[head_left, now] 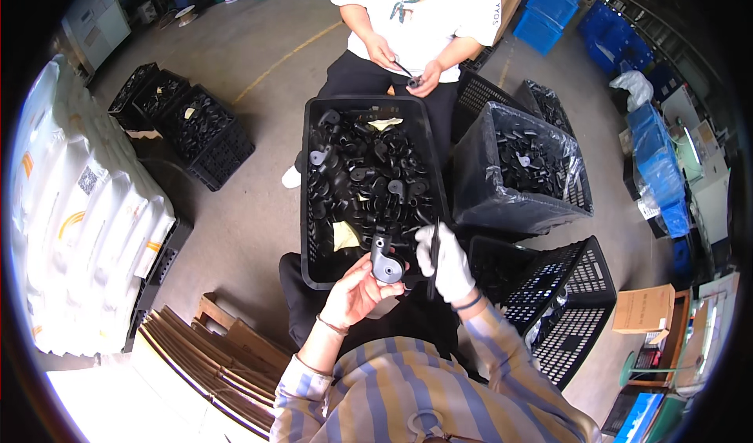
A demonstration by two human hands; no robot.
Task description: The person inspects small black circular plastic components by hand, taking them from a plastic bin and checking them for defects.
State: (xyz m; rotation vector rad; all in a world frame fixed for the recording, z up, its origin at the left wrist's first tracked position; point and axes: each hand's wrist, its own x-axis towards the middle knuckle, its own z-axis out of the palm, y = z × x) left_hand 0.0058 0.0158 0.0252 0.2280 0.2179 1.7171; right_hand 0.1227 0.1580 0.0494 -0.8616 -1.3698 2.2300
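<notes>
My bare left hand is closed on a rounded black plastic part with a short neck, its greyish face turned up. Beside it, my right hand, in a white glove, grips a thin, dark, stick-like tool held nearly upright; its exact kind does not show. The tool is apart from the part. Just beyond my hands stands a black crate full of similar black plastic parts, with a few pale yellow paper pieces among them.
Across the crate a person in a white shirt holds a small dark part. A plastic-lined bin of parts and a tilted crate stand right. More filled crates, stacked white sacks and flat cardboard are left.
</notes>
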